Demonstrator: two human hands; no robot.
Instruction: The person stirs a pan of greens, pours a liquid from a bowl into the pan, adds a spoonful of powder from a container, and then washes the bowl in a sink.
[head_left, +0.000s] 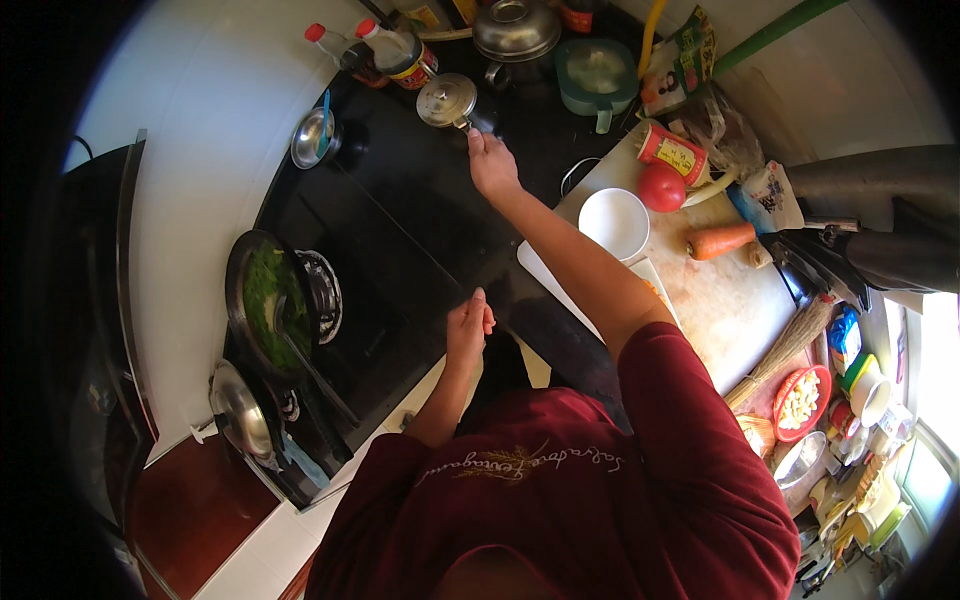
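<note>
My right hand (pixel 490 165) stretches to the back of the dark counter, its fingers closed on the handle of a small round metal pot with a lid (pixel 447 100). Nearer to me, my left hand (pixel 468 325) hovers at the counter's front edge. Its fingers are curled in, and nothing shows in them. Off to the left, a wok (pixel 240 300) holds green leafy vegetables (pixel 265 295), with a long-handled ladle (pixel 285 335) resting in it. Behind the small pot stand two red-capped sauce bottles (pixel 398 55).
A small metal bowl (pixel 312 138) sits back left; a lidded pan (pixel 240 410) lies near left. At right, a cutting board (pixel 725 300) bears a white bowl (pixel 613 224), tomato (pixel 661 187) and carrot (pixel 720 241). A teal-lidded container (pixel 598 75) stands at the back.
</note>
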